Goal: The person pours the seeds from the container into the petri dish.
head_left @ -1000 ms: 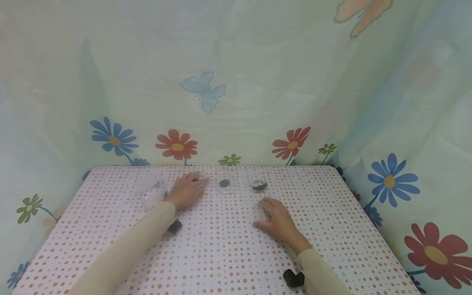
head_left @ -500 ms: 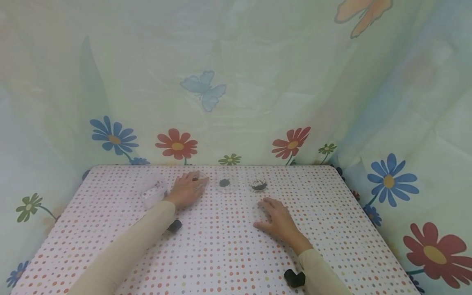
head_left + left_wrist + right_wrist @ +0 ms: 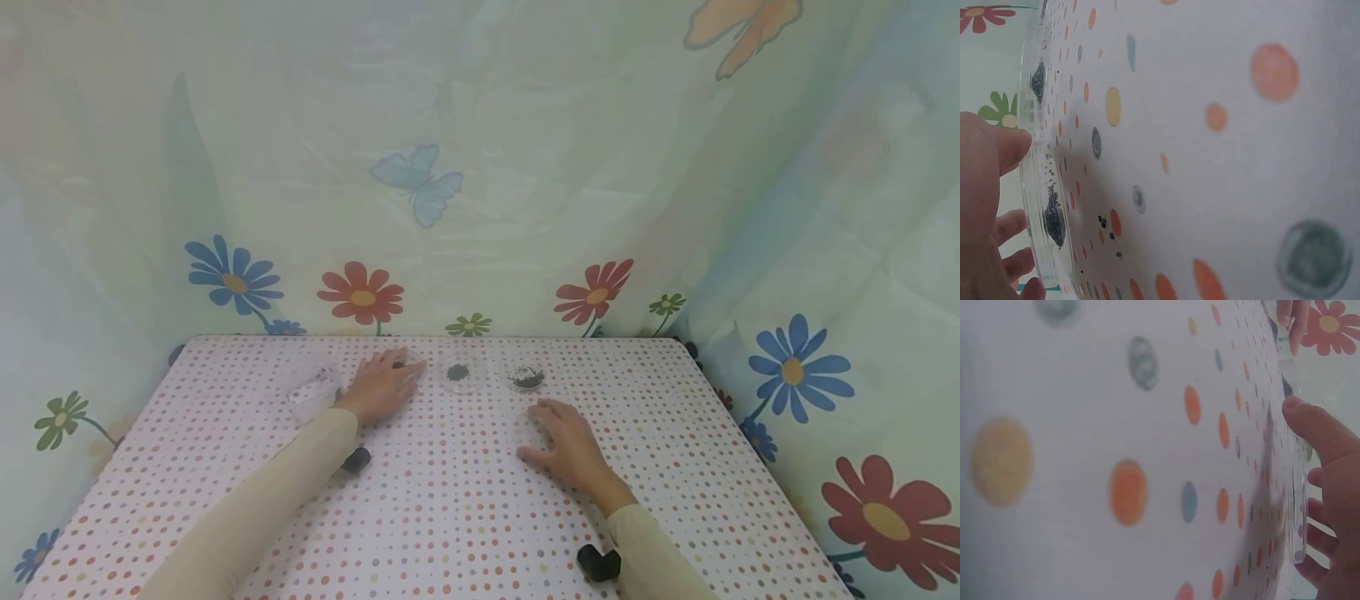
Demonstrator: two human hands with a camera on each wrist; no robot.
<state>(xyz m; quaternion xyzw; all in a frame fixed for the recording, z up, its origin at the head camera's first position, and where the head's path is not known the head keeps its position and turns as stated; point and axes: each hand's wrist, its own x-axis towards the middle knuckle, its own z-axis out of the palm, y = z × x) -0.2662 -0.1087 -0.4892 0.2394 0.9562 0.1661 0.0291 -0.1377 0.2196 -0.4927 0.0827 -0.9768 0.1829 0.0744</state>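
My left hand (image 3: pixel 378 387) reaches to the back of the table and grips a clear petri dish (image 3: pixel 1034 219) by its rim, thumb on one side, fingers on the other. A small heap of dark granules (image 3: pixel 1054 219) lies inside it. My right hand (image 3: pixel 570 450), nearer the front, spans another clear petri dish (image 3: pixel 1298 512) between thumb and fingertips; it looks flat and see-through. Between and behind the hands stand two more clear dishes, a middle dish (image 3: pixel 476 383) with a dark heap and a right dish (image 3: pixel 510 367) with scattered dark granules.
Left of my left forearm lie clear plastic dishes or lids (image 3: pixel 311 396) with dark specks. Black wrist-worn pieces (image 3: pixel 598 565) show beside the sleeves. A few loose granules (image 3: pixel 1104 222) lie on the dotted tabletop (image 3: pixel 450 533). A floral curtain (image 3: pixel 480 208) hangs behind.
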